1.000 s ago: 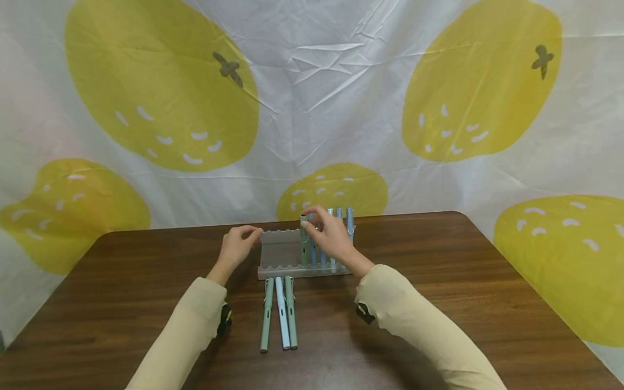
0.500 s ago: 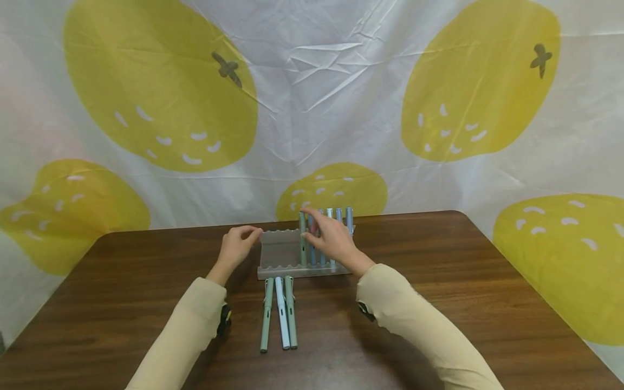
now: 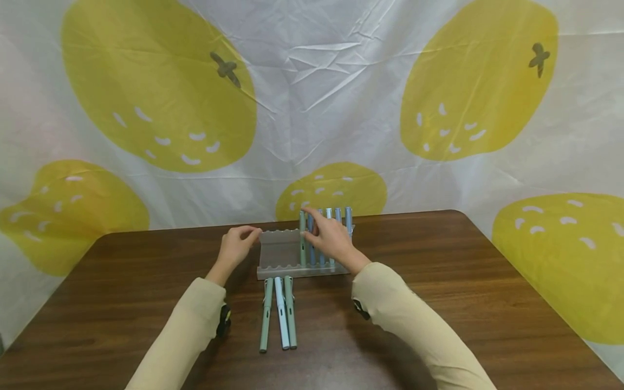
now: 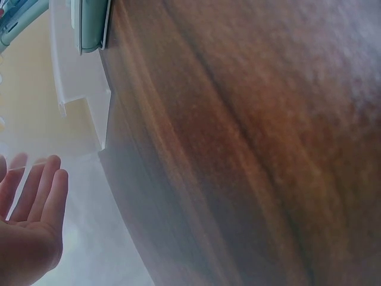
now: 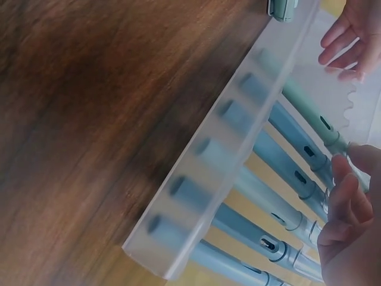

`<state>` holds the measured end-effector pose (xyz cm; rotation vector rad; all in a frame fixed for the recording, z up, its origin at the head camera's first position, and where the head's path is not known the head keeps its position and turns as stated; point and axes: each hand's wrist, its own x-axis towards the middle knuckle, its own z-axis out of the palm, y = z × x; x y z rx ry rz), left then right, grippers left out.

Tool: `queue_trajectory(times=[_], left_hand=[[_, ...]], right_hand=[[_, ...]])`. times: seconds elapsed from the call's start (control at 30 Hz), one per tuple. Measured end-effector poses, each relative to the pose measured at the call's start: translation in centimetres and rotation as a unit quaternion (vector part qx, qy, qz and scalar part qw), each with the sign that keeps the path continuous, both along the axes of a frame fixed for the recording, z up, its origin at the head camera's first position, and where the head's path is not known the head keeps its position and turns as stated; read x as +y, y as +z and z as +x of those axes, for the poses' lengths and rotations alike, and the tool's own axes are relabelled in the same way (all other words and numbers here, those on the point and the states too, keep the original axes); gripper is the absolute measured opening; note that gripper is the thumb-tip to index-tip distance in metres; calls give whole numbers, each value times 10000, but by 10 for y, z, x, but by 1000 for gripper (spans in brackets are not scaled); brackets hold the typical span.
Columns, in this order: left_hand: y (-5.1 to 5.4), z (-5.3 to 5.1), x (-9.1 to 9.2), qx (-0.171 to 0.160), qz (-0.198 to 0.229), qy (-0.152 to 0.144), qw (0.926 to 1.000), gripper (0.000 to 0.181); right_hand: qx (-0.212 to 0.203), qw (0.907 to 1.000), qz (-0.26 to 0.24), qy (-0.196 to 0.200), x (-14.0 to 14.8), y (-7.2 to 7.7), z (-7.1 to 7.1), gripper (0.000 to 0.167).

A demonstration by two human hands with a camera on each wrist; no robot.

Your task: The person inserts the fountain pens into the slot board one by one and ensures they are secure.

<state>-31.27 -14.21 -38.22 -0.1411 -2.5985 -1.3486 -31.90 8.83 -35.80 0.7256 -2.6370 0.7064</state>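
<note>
The clear wavy-edged rack stands on the table, with several blue and light pens upright on its right part. At the left of that row is a green pen, also in the right wrist view. My right hand holds its upper part, index finger by the top and thumb lower. My left hand pinches the rack's upper left corner; its fingers look fairly straight in the left wrist view. In front of the rack lie a green pen, a pale blue pen and another green pen.
The brown wooden table spans the foreground. Behind its far edge hangs a white cloth printed with large yellow fruit shapes.
The green pen in the rack has moved slightly left and now stands in line with the row; my right index finger has shifted to its top. My left hand has stayed at the corner.
</note>
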Motion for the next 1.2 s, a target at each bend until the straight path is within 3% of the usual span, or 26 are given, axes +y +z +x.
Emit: queue_trajectory(times=[0.83, 1.2], left_hand=[[0, 0, 0, -11, -26, -27, 10000, 34], [-1, 0, 0, -34, 8, -19, 10000, 34]], right_hand=[[-94, 9979, 351, -543, -10, 3, 0, 57], [-164, 9985, 216, -467, -9, 2, -1, 58]])
